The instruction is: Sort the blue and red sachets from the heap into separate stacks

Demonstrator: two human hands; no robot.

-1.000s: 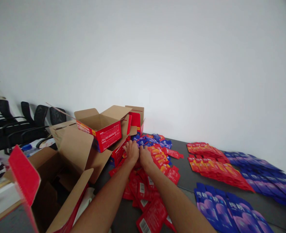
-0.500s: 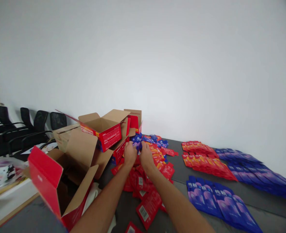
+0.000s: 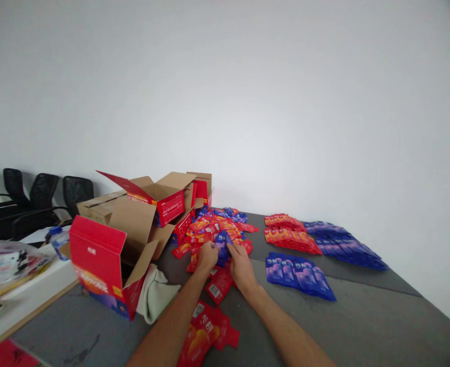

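Observation:
Between my two hands is a blue pouch (image 3: pixel 221 248) with white print near its top. My left hand (image 3: pixel 208 256) pinches its left side and my right hand (image 3: pixel 240 262) grips its right side; whether it is one pouch or a few together I cannot tell. Beneath and behind them spreads a loose pile of red and orange pouches (image 3: pixel 205 227), mixed with blue ones. Closer to me, more red pouches (image 3: pixel 202 334) lie on the grey table (image 3: pixel 286 326), partly hidden by my left forearm.
At right are overlapping rows of red pouches (image 3: pixel 291 239), blue pouches (image 3: pixel 347 244) and a nearer blue row (image 3: pixel 299 275). Open red cartons (image 3: pixel 98 265) stand at left, beside a pale cloth (image 3: pixel 158 293). Black chairs (image 3: pixel 77 193) and a plastic bag (image 3: pixel 10 265) are farther left.
My hands have come back from the far end of the pile toward me, bringing the blue pouch. The camera view has shifted, showing more of the table's front.

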